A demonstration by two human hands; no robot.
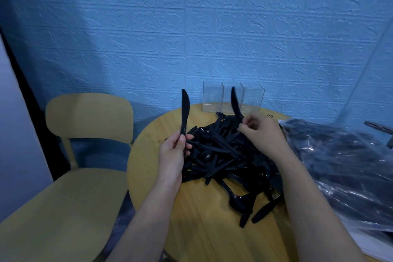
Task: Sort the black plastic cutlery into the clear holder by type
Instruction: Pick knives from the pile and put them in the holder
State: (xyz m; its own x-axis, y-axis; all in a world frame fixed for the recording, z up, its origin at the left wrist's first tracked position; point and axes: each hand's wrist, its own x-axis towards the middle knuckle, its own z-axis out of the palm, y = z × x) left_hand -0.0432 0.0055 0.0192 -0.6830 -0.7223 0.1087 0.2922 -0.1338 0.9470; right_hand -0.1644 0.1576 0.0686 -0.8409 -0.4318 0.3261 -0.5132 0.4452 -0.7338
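Black plastic cutlery (221,155) lies in a tangled heap on the round, yellow wood-grain surface (204,229) — knives, spoons and a few forks mixed together, all glossy black. Behind the surface stands a blue wall (191,27) with a raised brick pattern. A yellow chair (85,134) stands to the left. At the far edge of the surface sits the clear holder (232,100), with three upright compartments. A crinkled plastic bag (344,166) of more dark cutlery lies at the right.

The left hand (173,151) has its fingers curled round the handle of a knife (184,110), held upright beside the heap. The right hand (260,132) pinches the handle of a second knife (235,102), blade up and slightly blurred — it stands in front of the holder.
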